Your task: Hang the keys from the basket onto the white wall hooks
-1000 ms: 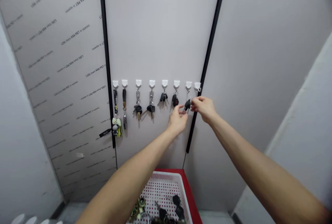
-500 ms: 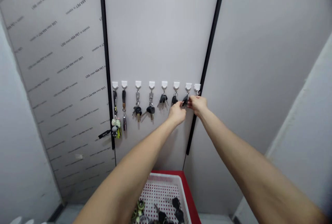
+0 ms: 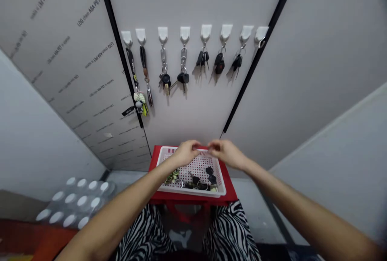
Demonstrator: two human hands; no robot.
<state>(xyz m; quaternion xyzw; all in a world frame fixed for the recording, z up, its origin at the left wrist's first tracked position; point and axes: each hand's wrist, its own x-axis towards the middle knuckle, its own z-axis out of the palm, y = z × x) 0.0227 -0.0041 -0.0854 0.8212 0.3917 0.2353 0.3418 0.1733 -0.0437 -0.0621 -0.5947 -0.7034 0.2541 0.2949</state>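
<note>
My left hand (image 3: 185,153) and my right hand (image 3: 227,153) hover close together over the far rim of a white perforated basket (image 3: 223,183). The fingers of both curl inward, and anything in them is hidden. The basket holds several loose keys and key rings (image 3: 208,175) and rests on a red stool (image 3: 232,195). On the grey wall panel above, a row of white hooks (image 3: 206,31) carries key sets. A black key set (image 3: 237,62) hangs on the second hook from the right. The rightmost hook (image 3: 260,34) shows only a small ring.
A green and white plush keychain (image 3: 139,103) hangs from the leftmost hooks. Black vertical strips (image 3: 256,57) divide the wall panels. A clear plastic tray with round wells (image 3: 75,202) lies on the floor at left. My zebra-print trousers (image 3: 232,232) flank the stool.
Both hands have left the black key set on the second hook from the right and dropped down to the basket. The camera has tilted downward, so the hooks now sit higher in view.
</note>
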